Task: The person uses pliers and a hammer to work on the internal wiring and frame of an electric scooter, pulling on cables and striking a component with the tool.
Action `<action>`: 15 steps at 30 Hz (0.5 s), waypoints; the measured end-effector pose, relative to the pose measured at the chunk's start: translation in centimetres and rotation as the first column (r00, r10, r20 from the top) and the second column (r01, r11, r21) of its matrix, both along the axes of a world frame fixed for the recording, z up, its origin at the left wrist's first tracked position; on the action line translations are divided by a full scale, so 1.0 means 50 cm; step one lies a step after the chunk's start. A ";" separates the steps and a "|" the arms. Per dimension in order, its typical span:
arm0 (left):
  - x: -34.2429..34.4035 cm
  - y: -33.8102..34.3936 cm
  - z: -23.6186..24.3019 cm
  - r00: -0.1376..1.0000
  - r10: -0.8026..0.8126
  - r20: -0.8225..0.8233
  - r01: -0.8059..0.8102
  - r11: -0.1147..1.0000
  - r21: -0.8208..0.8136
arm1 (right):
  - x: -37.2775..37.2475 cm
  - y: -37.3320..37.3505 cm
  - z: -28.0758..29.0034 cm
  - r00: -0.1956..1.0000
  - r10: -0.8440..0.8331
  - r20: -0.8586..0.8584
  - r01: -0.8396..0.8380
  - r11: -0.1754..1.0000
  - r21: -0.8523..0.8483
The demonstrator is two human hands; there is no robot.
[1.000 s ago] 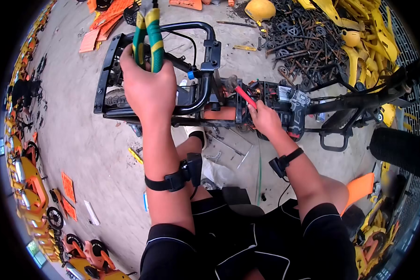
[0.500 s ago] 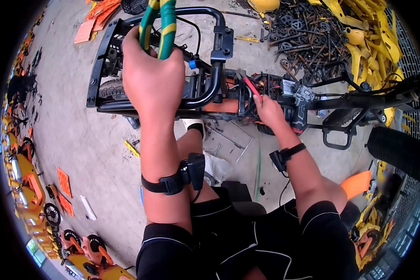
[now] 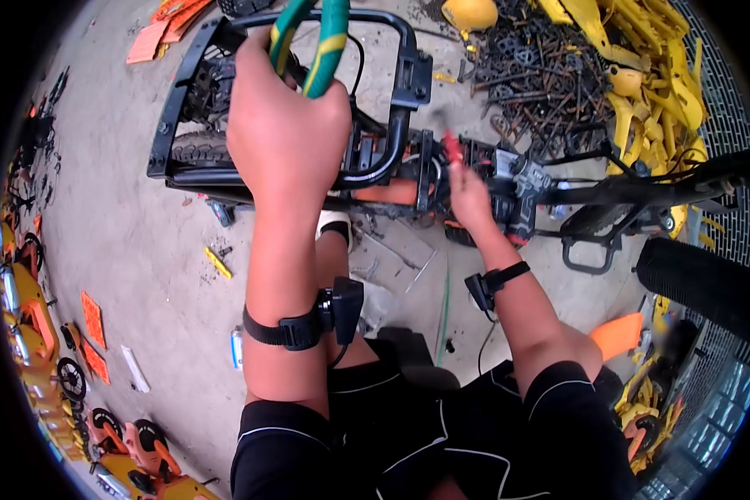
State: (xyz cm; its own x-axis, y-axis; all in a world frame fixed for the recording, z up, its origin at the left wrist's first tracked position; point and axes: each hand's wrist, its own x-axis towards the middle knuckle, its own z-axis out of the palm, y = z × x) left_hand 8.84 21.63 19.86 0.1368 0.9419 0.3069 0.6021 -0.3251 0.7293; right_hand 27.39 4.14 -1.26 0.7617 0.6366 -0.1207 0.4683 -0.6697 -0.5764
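Note:
My left hand (image 3: 290,137) is closed round the green-and-yellow handles of pliers (image 3: 328,52); their jaws lie beyond the upper edge. It is over the black tubular rack of a stripped vehicle frame (image 3: 396,154). Farther right, my right hand (image 3: 470,198) grips a red-handled tool (image 3: 452,148) above the frame's middle, where wires and brackets show. Motion smears the tool's head, so its kind is unclear. Just right of that hand, a grey-and-black cordless drill (image 3: 521,196) rests on the frame.
A heap of rusty metal parts (image 3: 542,79) lies behind the frame, beside piled yellow panels (image 3: 662,108). A black ribbed seat (image 3: 696,279) is at the right. A yellow tool (image 3: 217,262) and orange panels (image 3: 93,321) lie on the floor at left.
My right hand has swung the red-handled tool more upright, its head lifting away from the frame. My left hand has shifted slightly right with the pliers. The whole view has moved a little.

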 end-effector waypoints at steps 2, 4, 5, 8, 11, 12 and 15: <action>0.001 -0.003 0.007 1.000 -0.001 0.021 0.001 1.000 -0.002 | 0.014 0.022 0.008 0.992 0.057 -0.109 -0.057 0.998 -0.001; 0.001 0.001 0.009 1.000 0.002 0.000 -0.002 1.000 -0.008 | 0.022 0.034 0.043 0.992 0.022 -0.123 -0.016 0.998 0.055; 0.001 0.001 0.008 1.000 -0.005 -0.003 0.005 1.000 0.019 | 0.030 0.032 0.069 0.976 0.017 -0.217 0.015 0.989 0.147; 0.000 0.000 0.000 0.999 0.011 -0.036 -0.012 1.000 -0.020 | 0.031 0.012 0.113 0.936 0.137 -0.326 0.061 0.846 0.530; -0.002 0.001 -0.002 0.999 0.003 -0.041 -0.003 1.000 0.000 | -0.003 -0.009 0.069 0.975 0.027 -0.222 0.070 0.906 0.418; -0.001 0.000 0.000 1.000 -0.007 -0.021 0.007 1.000 -0.008 | -0.013 -0.008 0.042 0.987 -0.054 -0.152 0.100 0.944 0.313; 0.003 0.001 0.006 1.000 -0.008 0.008 0.008 1.000 0.011 | 0.001 0.013 0.006 0.974 -0.073 -0.216 0.038 0.986 -0.160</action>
